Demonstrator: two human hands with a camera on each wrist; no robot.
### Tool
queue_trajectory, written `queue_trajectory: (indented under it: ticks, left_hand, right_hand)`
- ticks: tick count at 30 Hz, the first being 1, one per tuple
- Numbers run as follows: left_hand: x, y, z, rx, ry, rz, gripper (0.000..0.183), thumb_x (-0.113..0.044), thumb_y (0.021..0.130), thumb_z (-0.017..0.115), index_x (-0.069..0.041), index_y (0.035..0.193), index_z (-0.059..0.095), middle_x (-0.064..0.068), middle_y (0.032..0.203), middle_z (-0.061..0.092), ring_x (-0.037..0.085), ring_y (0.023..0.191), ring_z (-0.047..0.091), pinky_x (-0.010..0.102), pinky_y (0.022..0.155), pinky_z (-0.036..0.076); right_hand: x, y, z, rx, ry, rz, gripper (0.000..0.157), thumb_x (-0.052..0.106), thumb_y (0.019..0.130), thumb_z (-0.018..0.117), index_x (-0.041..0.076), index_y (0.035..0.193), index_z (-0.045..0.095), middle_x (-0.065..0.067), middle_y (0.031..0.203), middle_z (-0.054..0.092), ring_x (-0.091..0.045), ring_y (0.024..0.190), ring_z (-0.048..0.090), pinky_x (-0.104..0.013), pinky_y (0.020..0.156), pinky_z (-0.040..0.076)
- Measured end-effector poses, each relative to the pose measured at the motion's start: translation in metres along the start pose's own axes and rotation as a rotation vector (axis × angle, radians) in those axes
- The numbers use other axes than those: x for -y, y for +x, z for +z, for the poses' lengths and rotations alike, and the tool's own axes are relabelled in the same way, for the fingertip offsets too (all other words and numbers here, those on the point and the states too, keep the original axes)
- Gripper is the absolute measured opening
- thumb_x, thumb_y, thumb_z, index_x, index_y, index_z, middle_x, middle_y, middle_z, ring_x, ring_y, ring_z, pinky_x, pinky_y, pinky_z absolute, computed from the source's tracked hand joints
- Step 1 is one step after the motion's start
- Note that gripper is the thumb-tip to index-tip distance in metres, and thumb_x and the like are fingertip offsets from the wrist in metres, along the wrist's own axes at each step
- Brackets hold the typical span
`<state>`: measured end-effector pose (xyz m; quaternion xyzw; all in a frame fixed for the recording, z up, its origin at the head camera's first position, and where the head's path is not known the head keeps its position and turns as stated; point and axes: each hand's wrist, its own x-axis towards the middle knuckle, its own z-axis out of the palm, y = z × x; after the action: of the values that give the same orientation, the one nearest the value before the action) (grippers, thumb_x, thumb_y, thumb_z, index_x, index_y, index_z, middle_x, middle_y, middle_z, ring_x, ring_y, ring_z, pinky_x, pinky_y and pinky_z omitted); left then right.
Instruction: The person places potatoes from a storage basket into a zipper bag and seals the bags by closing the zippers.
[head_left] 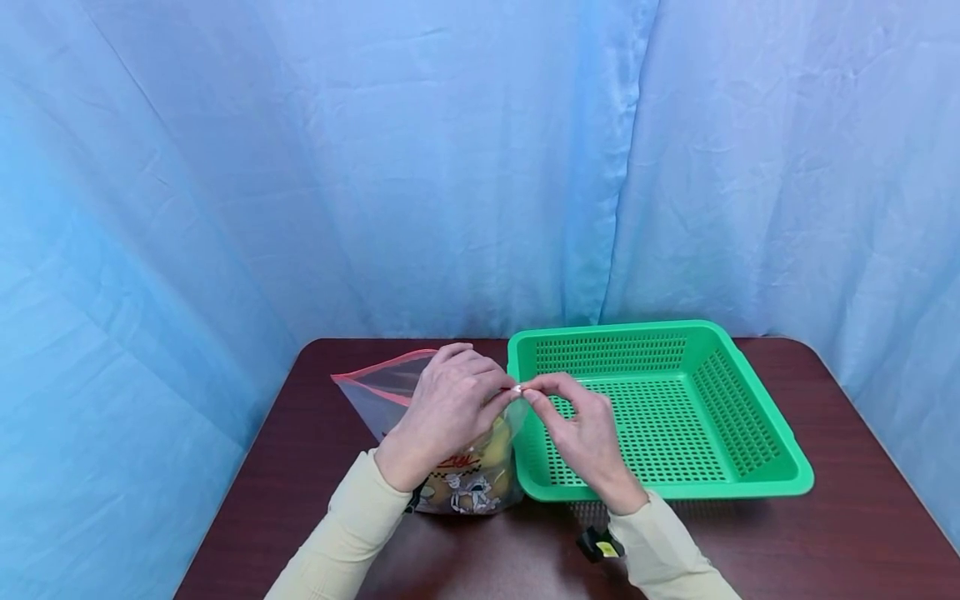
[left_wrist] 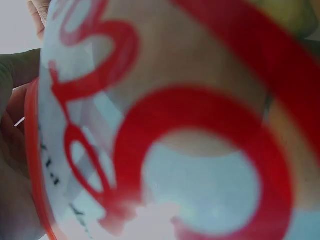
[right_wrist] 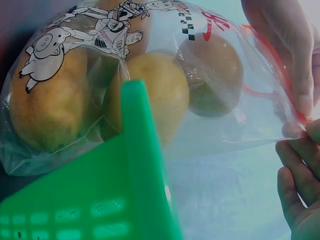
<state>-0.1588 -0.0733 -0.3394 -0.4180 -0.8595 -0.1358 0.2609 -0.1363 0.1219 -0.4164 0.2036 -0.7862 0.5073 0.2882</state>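
A clear zip bag (head_left: 472,493) with red lettering and a cartoon print stands at the left of the table. In the right wrist view, several yellow and brownish fruits (right_wrist: 155,92) show through its plastic. My left hand (head_left: 452,400) pinches the red top edge near the right corner; its palm hides the middle of that edge. At the corner itself, my right hand (head_left: 583,423) pinches the bag between thumb and forefinger, fingertips close to the left hand's. Left of my hands, the red zip edge (head_left: 384,364) gapes apart. Printed plastic (left_wrist: 200,112) fills most of the left wrist view.
Right beside the bag stands a green plastic basket (head_left: 765,467) with slotted walls; its left rim overlaps the bag's side. Both are on a dark red-brown table (head_left: 285,467). A pale blue curtain (head_left: 450,167) hangs behind and at the sides.
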Motion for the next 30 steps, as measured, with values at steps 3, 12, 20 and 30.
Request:
queue_trajectory:
  ticks: [3, 12, 20, 30]
  left_hand:
    - [0.0, 0.0, -0.002, 0.006, 0.005, 0.0, 0.009, -0.026, 0.09, 0.083, -0.018, 0.093, 0.083, -0.005, 0.088, 0.077, 0.013, 0.09, 0.071, 0.045, 0.105, 0.048]
    - [0.001, -0.002, -0.006, 0.025, 0.001, -0.015, 0.008, -0.026, 0.09, 0.082, -0.018, 0.092, 0.082, -0.006, 0.088, 0.076, 0.014, 0.092, 0.071, 0.044, 0.106, 0.048]
    - [0.006, -0.006, -0.009, 0.011, 0.004, -0.011, 0.005, -0.023, 0.089, 0.084, -0.019, 0.091, 0.081, -0.008, 0.088, 0.076, 0.013, 0.089, 0.071, 0.04, 0.1, 0.051]
    - [0.006, -0.01, -0.01, 0.091, -0.055, -0.059, 0.01, -0.026, 0.092, 0.081, -0.019, 0.098, 0.077, -0.009, 0.092, 0.072, 0.009, 0.079, 0.065, 0.033, 0.076, 0.054]
  right_hand:
    - [0.0, 0.0, 0.0, -0.001, 0.008, -0.002, 0.015, 0.004, 0.093, 0.076, 0.014, 0.104, 0.076, 0.006, 0.1, 0.076, -0.014, 0.092, 0.074, -0.031, 0.078, 0.059]
    - [0.003, -0.001, 0.0, -0.012, 0.022, -0.015, 0.015, 0.003, 0.092, 0.077, 0.013, 0.103, 0.076, 0.006, 0.098, 0.076, -0.013, 0.089, 0.073, -0.02, 0.078, 0.055]
    - [0.004, -0.003, -0.001, -0.021, 0.034, 0.016, 0.014, 0.004, 0.094, 0.076, 0.015, 0.102, 0.075, 0.006, 0.097, 0.076, -0.014, 0.089, 0.073, -0.026, 0.077, 0.056]
    - [0.007, 0.001, 0.0, 0.057, 0.013, 0.066, 0.014, 0.014, 0.095, 0.077, 0.013, 0.109, 0.078, 0.007, 0.103, 0.076, -0.011, 0.096, 0.071, -0.031, 0.083, 0.057]
